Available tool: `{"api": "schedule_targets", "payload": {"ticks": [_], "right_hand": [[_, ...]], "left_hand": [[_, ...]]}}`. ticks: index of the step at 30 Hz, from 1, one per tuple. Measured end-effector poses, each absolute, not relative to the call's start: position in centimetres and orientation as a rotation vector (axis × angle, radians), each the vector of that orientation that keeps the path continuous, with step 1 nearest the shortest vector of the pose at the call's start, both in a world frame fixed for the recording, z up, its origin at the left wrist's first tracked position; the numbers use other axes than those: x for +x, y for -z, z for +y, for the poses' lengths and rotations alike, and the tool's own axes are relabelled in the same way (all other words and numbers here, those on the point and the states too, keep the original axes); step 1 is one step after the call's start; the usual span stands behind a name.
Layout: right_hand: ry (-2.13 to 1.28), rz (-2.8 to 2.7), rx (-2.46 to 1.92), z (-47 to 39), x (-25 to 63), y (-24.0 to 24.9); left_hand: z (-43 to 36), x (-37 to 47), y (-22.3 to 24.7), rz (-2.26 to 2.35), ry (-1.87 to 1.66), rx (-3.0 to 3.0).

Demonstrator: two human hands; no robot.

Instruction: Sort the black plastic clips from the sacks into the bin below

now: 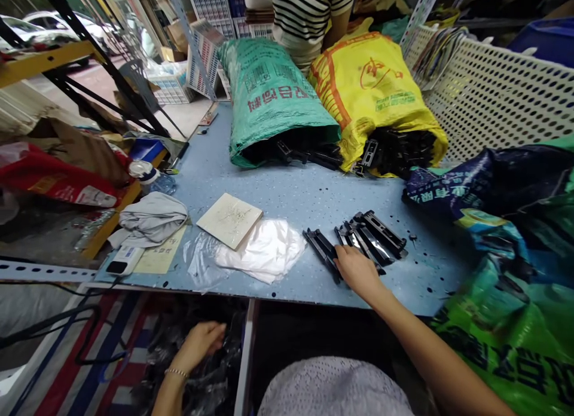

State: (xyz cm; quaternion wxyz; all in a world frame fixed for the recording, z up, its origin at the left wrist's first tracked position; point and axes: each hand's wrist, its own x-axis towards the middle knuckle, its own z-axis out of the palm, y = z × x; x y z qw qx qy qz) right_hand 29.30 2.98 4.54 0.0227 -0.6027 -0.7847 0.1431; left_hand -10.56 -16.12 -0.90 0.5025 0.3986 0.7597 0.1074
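Several long black plastic parts (pixel 381 234) lie side by side on the blue tabletop (pixel 278 195). My right hand (pixel 356 269) is at the left parts of this group, its fingers closed around the end of one black part (pixel 321 254). Below the table edge, my left hand (pixel 204 341) hangs over a striped bag (pixel 107 344) with dark plastic-wrapped pieces (pixel 201 386) in it. Its fingers are curled together, and what they hold, if anything, is too small to tell. White plastic bags (pixel 269 248) lie left of the black parts, with a square cream block (pixel 229 220) partly on them.
Green (pixel 278 99) and yellow (pixel 376 93) sacks spill black parts at the back. A person in a striped shirt (pixel 309 15) stands behind. At right are a white perforated basket (pixel 493 93) and a green bag (pixel 515 320). A cloth (pixel 152 219) and bottle (pixel 152 177) are left.
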Motion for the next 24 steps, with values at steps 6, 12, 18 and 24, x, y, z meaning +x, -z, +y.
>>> {"api": "schedule_targets", "payload": {"ticks": [6, 12, 18, 24], "right_hand": [[-1.735, -1.427, -1.268, 4.1, 27.6, -3.4], [-2.054, -0.959, -0.963, 4.9, 24.2, -4.7], [-2.314, -0.804, -0.854, 6.6, 17.9, -3.2], [-2.225, -0.973, -0.9, 4.4, 20.4, -3.3]], "left_hand": [[-1.8, 2.0, -3.1, 1.974, -0.942, 1.749], [2.7, 1.6, -0.4, 1.866, -1.038, 1.431], [1.6, -2.1, -0.7, 1.726, -1.081, 1.282], [0.5, -3.1, -1.7, 1.902, -0.933, 1.873]]}}
